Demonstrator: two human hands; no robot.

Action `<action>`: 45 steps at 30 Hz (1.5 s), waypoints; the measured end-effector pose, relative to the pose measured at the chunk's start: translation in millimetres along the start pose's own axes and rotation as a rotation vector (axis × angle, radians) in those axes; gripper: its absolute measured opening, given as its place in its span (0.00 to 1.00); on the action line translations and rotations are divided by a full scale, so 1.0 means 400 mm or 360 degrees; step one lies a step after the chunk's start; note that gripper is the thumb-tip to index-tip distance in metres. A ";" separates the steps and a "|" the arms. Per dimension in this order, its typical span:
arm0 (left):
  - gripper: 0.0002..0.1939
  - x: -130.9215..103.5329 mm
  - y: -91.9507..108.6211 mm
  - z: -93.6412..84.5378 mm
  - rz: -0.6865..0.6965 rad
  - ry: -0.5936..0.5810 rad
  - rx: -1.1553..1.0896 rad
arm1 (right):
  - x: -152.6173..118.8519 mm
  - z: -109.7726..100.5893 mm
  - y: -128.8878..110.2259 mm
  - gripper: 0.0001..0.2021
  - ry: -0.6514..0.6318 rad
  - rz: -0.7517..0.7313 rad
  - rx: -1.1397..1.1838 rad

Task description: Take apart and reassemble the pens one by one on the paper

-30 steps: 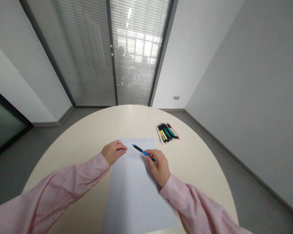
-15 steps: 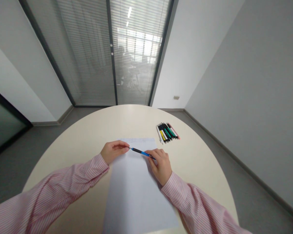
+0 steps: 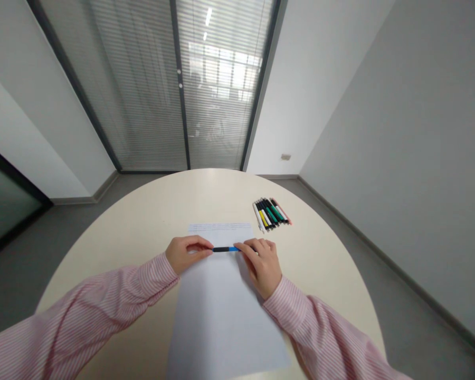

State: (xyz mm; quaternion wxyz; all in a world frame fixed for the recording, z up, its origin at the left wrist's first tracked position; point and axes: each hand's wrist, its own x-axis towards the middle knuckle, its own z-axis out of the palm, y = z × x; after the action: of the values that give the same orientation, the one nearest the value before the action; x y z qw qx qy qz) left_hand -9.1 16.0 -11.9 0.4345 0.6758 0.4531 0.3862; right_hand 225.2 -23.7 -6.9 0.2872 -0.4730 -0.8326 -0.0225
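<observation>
Between my two hands a blue pen with a black grip (image 3: pixel 222 249) lies nearly level above the sheet of paper (image 3: pixel 221 316). My left hand (image 3: pixel 188 252) pinches its tip end between thumb and fingers. At the other end, my right hand (image 3: pixel 262 264) closes on the blue barrel and covers the rest of it. Lines of small print run along the paper's far edge; the part in front of my hands looks blank.
A row of several pens (image 3: pixel 272 215) in white, yellow, green, black and pink lies beyond my right hand. They rest on a round cream table (image 3: pixel 142 221). Behind the table stands a glass partition with blinds (image 3: pixel 150 105), with walls at both sides.
The pen has turned from slanting down to the right to nearly level. My left hand has come slightly nearer and now covers the pen's tip.
</observation>
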 end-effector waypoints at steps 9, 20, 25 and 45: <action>0.13 0.008 0.003 0.004 -0.0108 0.0096 -0.0299 | -0.001 0.015 0.006 0.06 -0.0072 0.0057 0.0575; 0.10 0.000 0.006 0.003 -0.0017 0.0044 -0.0154 | 0.008 0.013 0.008 0.05 -0.0049 0.0120 0.0681; 0.10 -0.001 0.005 0.006 -0.0018 0.0023 -0.0124 | 0.007 0.019 0.009 0.07 -0.0086 0.0184 0.0697; 0.11 0.003 0.002 0.004 0.0004 0.0061 -0.0109 | 0.007 0.015 0.011 0.10 -0.0136 0.0291 0.0742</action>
State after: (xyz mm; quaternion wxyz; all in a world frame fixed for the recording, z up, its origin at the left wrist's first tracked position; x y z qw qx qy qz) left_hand -7.2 16.6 -11.4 0.4483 0.6535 0.4470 0.4150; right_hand 224.8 -17.3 -11.5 0.3541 -0.4679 -0.7804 0.2162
